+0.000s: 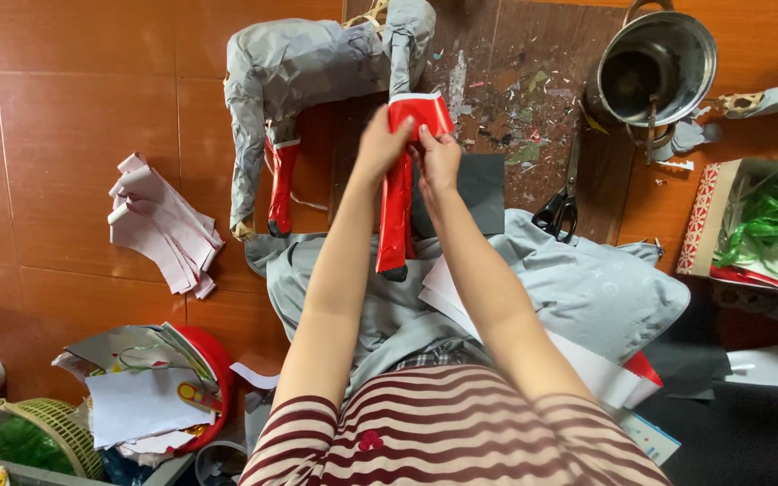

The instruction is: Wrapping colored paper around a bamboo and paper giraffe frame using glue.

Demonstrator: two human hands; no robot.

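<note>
A grey paper-covered animal figure (290, 67) lies on the orange tiled floor with its legs pointing toward me. One leg wears red wrapping (281, 184); the other is a long red-wrapped leg (396, 211). My left hand (378, 144) and my right hand (437, 157) both pinch the red paper band (420, 112) at the top of the long red leg, pressing it around the grey limb. Both forearms reach out from my striped shirt.
Black-handled scissors (562, 202) lie to the right, near a metal pot (655, 67). White paper strips (159, 225) sit at left. A box with green ribbon (767, 225) is at far right. A red bowl of paper scraps (200, 378), a green basket (33, 436) and grey cloth (587, 288) surround me.
</note>
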